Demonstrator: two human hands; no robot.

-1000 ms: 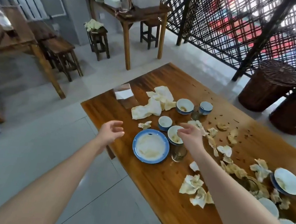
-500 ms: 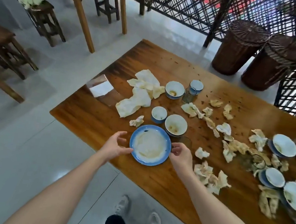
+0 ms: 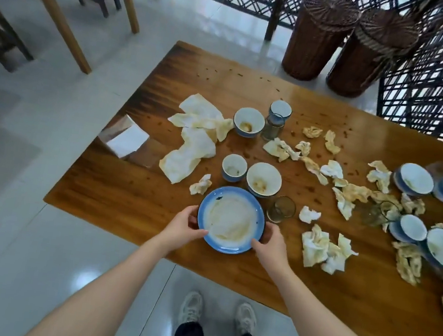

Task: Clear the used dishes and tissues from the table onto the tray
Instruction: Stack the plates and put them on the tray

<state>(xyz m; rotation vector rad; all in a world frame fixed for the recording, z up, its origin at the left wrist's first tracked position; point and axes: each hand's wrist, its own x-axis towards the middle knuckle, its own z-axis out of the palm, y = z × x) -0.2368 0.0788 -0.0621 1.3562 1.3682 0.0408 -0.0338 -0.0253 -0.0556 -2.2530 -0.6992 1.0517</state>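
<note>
A blue-rimmed plate (image 3: 231, 220) smeared with sauce sits near the front edge of the wooden table (image 3: 126, 197). My left hand (image 3: 183, 226) grips its left rim and my right hand (image 3: 269, 244) grips its right rim. Just behind the plate stand a small cup (image 3: 234, 167), a white bowl (image 3: 264, 179) and a glass (image 3: 281, 209). Farther back are another bowl (image 3: 249, 122) and a blue cup (image 3: 280, 109). Crumpled stained tissues (image 3: 320, 245) lie scattered across the table. More bowls (image 3: 413, 179) stand at the right. No tray is in view.
A tissue box (image 3: 126, 141) sits at the table's left edge. Two wicker baskets (image 3: 319, 34) stand on the floor behind the table by a lattice screen. Wooden stools and table legs (image 3: 62, 20) are at the far left. My feet (image 3: 192, 307) are close to the table's front edge.
The view has tilted down and closer to the table. Both hands have moved in from beside the blue plate and now hold its rim on either side.
</note>
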